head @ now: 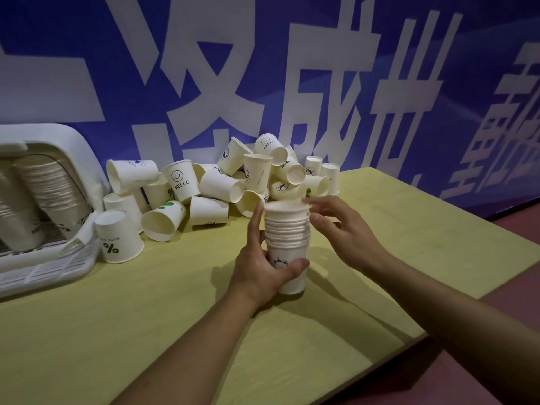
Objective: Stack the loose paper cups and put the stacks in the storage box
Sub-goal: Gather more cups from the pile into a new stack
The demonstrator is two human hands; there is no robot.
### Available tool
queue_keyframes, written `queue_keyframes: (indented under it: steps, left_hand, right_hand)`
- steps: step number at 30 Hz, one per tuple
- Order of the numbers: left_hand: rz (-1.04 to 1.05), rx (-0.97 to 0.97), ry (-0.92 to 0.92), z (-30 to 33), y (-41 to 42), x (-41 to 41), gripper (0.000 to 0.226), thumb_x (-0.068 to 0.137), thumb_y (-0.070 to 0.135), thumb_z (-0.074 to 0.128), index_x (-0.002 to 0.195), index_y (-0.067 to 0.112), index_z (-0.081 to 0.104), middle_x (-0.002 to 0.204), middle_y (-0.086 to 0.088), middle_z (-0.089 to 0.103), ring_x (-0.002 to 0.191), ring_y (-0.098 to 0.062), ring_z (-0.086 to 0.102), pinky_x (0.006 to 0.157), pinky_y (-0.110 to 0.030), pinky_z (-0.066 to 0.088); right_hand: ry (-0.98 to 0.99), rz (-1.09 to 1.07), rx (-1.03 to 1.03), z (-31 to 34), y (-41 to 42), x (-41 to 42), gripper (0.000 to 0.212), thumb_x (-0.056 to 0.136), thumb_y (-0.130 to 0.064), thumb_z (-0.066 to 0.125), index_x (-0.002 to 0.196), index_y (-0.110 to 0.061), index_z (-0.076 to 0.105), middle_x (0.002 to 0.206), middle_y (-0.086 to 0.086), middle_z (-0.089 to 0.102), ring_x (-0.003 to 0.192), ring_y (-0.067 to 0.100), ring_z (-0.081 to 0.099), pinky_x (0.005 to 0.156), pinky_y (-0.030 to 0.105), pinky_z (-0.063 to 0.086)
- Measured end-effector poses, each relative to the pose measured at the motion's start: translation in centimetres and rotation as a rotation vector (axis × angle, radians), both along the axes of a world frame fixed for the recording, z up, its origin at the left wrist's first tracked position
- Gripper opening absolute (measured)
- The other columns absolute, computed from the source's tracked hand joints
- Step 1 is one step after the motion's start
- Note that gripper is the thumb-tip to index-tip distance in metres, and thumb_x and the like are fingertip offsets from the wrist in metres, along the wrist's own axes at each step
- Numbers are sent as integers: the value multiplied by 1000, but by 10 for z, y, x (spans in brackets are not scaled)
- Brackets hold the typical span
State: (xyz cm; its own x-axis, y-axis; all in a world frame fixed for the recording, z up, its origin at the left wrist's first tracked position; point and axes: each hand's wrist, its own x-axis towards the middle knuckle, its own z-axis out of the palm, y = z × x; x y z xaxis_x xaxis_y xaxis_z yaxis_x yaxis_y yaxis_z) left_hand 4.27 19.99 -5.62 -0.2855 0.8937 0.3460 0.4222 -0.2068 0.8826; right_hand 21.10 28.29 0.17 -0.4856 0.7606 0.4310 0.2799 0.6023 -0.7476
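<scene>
Your left hand is wrapped around the lower part of the stack of cups, thumb across the front by the bear print, index finger stretched up to the top rim. Your right hand hangs spread just right of the stack, fingertips at the top rim, gripping nothing. The stack stands upright on the yellow table. Behind it lies the heap of loose cups. Far left of the stack sits the white storage box, stacks already inside.
</scene>
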Motion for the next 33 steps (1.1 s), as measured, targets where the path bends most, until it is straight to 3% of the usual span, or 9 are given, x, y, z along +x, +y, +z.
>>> queue_keyframes:
  steps: [6,11,15,18,21,26,30,33]
  left_hand:
    - [88,-17,89,5,12,6,111,52,71,78,138,75,8,115,17,63,82,-8,69,81,-35,56]
    - [119,-35,143,17,53,15,110,66,58,85,142,65,5,133,9,58,106,-24,66,91,-39,52]
    - [163,-14,104,15,86,22,110,68,56,85,146,60,9,139,3,59,112,-22,62,93,-40,51]
    - [168,2,13,9,101,25,107,66,56,86,140,67,10,135,9,59,103,-17,64,91,-46,56]
    - [97,62,-134,3,110,17,97,56,64,83,130,76,22,125,27,55,98,-20,70,84,-49,60]
    - [65,106,-191,-5,118,9,92,51,63,82,127,75,32,120,28,59,93,-13,71,79,-47,62]
    - [42,113,-166,-8,121,9,93,51,64,81,127,76,30,122,23,59,87,-3,70,79,-47,61]
    - [32,112,-164,-9,121,9,95,51,63,82,131,73,31,124,21,59,90,-3,69,80,-47,61]
  right_hand:
    - [13,-63,37,-12,32,10,22,102,-34,51,116,-37,69,114,-14,61,103,3,57,84,28,51]
    - [-57,-348,88,-8,109,1,27,98,-20,61,125,-24,63,122,-3,62,93,9,60,76,19,48]
    - [-208,-494,84,-17,181,-1,37,97,-20,63,134,-25,60,136,3,56,111,22,61,96,36,54]
    - [-274,-548,86,-23,215,0,43,99,-18,60,141,-27,54,146,5,48,125,28,53,105,41,47]
    - [-293,-561,111,-31,242,-2,47,99,-17,59,144,-29,51,149,5,45,130,29,48,108,42,43]
    - [-267,-556,131,-45,271,-11,37,101,-24,57,138,-26,55,143,6,48,126,28,48,104,37,42]
    - [-164,-595,144,-46,280,-17,23,97,-27,59,119,-22,62,137,4,48,121,25,46,97,29,38]
    - [-98,-651,97,-40,280,-16,15,96,-28,64,108,-20,64,131,2,55,113,21,53,95,29,45]
